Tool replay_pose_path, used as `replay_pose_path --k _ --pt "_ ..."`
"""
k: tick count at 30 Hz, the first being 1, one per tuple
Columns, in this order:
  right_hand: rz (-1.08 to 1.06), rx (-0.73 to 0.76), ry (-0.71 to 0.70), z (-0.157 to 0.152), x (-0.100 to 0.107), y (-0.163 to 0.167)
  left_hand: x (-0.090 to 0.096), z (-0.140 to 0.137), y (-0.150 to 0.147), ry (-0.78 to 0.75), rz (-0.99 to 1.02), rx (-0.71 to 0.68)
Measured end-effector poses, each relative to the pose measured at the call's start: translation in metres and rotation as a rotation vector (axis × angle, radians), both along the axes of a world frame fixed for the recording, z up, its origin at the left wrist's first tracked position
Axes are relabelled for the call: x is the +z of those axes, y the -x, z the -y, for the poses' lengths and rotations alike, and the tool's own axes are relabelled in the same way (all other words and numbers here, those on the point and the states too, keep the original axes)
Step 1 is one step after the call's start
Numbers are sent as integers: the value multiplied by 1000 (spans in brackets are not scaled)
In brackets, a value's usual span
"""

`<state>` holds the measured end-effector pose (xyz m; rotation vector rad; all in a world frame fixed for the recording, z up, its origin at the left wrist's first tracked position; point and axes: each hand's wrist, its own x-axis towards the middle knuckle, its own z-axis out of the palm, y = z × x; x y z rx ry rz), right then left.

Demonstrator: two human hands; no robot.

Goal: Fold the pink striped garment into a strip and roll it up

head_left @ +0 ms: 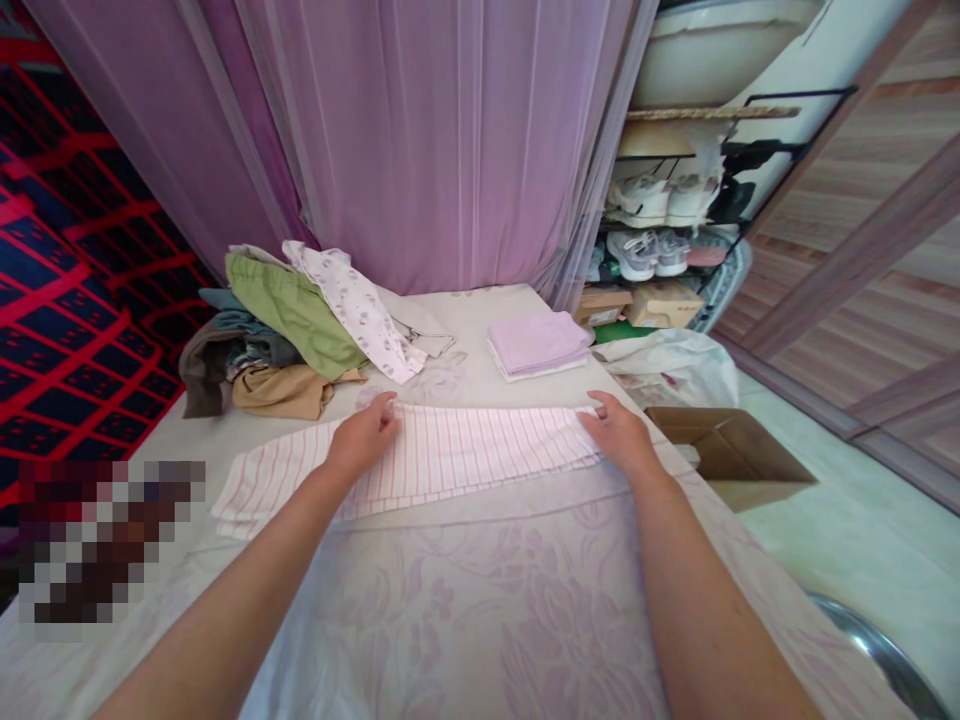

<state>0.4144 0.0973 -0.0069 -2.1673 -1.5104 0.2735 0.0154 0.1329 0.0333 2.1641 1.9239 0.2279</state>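
Observation:
Pink-and-white striped pants [465, 450], folded lengthwise into a long strip, lie across the bed in front of me. My left hand [366, 436] grips their far edge near the middle, thumb and fingers closed on the cloth. At the right end my right hand [619, 430] pinches the corner. Just beyond the right hand sits a folded lilac cloth [538, 343] on top of a white one. Back left is a loose heap of clothes, with green pants [289, 310], a white patterned garment [356, 300] and a tan garment [281, 390].
The bed [480, 610] has a pale floral cover. A purple curtain [442, 150] hangs behind it. Right of the bed stand an open cardboard box [727, 445], a white plastic bag [675, 360] and a shoe rack with sneakers [637, 252]. A metal basin [870, 635] shows at lower right.

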Motion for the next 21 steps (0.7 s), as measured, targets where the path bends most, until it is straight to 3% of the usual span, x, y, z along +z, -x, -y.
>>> replay_pose_path --k 3,5,7,21 --pt "4 2 -13 2 1 -1 -9 38 -3 -88 139 -189" --pt "20 -9 -8 3 2 -2 -15 62 -3 -126 164 -349" --pt "34 -21 -3 4 2 -2 -20 79 -3 -156 157 -420" --pt "46 -14 -4 10 9 3 -19 96 -6 -302 76 -440"
